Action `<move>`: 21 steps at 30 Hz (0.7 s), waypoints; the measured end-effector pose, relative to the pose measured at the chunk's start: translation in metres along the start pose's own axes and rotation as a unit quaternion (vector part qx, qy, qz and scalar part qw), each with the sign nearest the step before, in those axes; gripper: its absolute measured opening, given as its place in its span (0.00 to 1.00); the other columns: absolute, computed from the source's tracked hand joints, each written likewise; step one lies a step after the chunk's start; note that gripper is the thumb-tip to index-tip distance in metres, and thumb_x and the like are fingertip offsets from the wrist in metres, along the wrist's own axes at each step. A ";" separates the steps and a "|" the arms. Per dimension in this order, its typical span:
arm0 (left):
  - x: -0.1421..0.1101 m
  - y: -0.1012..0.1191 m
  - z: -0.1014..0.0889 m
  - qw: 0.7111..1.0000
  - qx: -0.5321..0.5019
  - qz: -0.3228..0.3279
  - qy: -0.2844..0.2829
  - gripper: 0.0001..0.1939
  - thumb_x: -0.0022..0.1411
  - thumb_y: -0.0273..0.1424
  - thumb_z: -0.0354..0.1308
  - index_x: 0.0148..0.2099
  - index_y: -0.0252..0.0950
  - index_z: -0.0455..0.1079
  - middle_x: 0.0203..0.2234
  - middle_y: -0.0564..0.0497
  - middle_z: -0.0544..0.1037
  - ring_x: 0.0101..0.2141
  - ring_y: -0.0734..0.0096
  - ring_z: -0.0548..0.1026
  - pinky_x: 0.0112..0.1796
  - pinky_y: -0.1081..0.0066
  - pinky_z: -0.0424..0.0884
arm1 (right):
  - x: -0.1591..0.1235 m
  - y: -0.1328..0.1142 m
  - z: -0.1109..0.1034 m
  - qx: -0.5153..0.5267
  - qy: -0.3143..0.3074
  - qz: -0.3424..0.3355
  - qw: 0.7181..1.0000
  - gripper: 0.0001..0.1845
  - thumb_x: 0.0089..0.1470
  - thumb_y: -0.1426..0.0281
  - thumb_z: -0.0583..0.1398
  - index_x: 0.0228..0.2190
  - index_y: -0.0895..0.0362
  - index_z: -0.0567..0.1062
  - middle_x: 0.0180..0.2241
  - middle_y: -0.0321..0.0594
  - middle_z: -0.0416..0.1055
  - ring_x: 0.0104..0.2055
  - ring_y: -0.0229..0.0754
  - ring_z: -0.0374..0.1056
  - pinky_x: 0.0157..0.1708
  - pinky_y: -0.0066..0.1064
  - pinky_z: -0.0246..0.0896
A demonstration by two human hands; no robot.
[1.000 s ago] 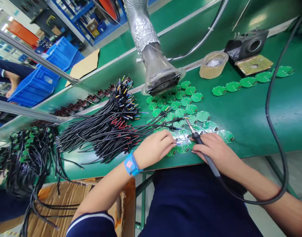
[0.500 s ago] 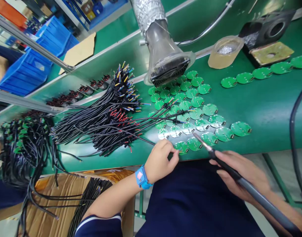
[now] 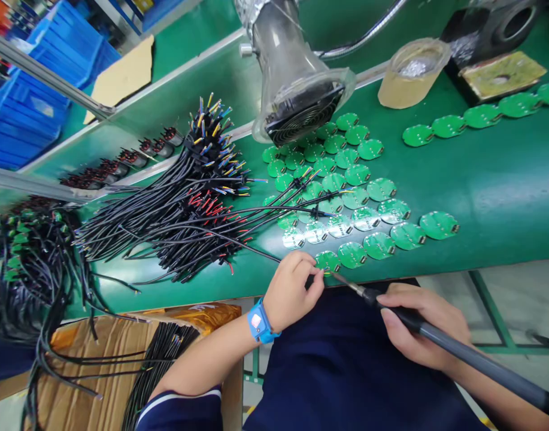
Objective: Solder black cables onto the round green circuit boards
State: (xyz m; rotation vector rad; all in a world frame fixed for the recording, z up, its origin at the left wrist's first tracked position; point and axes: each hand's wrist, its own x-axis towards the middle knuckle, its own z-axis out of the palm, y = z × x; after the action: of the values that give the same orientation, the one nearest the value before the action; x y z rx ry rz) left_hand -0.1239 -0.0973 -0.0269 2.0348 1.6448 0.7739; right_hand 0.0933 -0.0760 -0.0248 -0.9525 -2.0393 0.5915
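Observation:
My left hand [image 3: 294, 286], with a blue wrist strap [image 3: 260, 323], pinches the end of a black cable [image 3: 265, 254] at the table's front edge. Coloured wire ends stick out past the fingertips, beside the nearest round green circuit board [image 3: 328, 261]. My right hand [image 3: 424, 323] is closed around the dark handle of a soldering iron [image 3: 454, 341]. The iron's metal tip points left, close to those wire ends; whether they touch I cannot tell. More round green boards lie in rows behind and to the right of my hands.
A heap of black cables [image 3: 166, 209] with stripped ends lies left. A fume extractor hood [image 3: 296, 90] hangs over the boards. Farther right stand a tape roll [image 3: 411, 75] and a yellow sponge [image 3: 503, 75] on a dark holder. Below left is a cardboard box [image 3: 99, 365].
My right hand has brought the soldering iron's tip left and down, from above the boards to the wire ends. My left hand keeps its pinch. The camera view has shifted slightly.

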 end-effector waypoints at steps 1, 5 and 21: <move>0.000 0.000 0.001 1.000 0.002 0.001 0.001 0.02 0.59 0.26 0.53 0.33 0.35 0.63 0.34 0.46 0.70 0.36 0.68 0.69 0.39 0.65 0.70 | 0.000 0.000 0.000 0.007 0.002 -0.008 1.000 0.05 0.49 0.72 0.57 0.32 0.53 0.69 0.22 0.35 0.70 0.23 0.38 0.69 0.22 0.28 0.66; -0.002 -0.002 0.003 1.000 0.015 0.009 0.005 0.01 0.60 0.26 0.53 0.34 0.35 0.64 0.37 0.45 0.70 0.39 0.67 0.70 0.41 0.64 0.70 | 0.000 0.000 0.001 0.020 0.007 -0.030 0.999 0.10 0.48 0.74 0.57 0.35 0.53 0.68 0.22 0.34 0.70 0.23 0.38 0.69 0.22 0.27 0.66; -0.005 -0.005 0.006 0.998 0.054 0.028 0.015 0.01 0.59 0.26 0.54 0.35 0.35 0.64 0.41 0.44 0.72 0.42 0.65 0.71 0.43 0.62 0.71 | -0.002 0.001 -0.003 0.060 -0.051 -0.052 0.996 0.13 0.45 0.78 0.55 0.35 0.54 0.68 0.20 0.32 0.65 0.21 0.34 0.66 0.20 0.25 0.64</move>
State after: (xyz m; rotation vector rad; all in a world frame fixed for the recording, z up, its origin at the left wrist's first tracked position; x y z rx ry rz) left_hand -0.1244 -0.1015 -0.0349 2.1611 1.6865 0.7536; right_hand 0.0972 -0.0767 -0.0244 -0.7548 -2.1041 0.7105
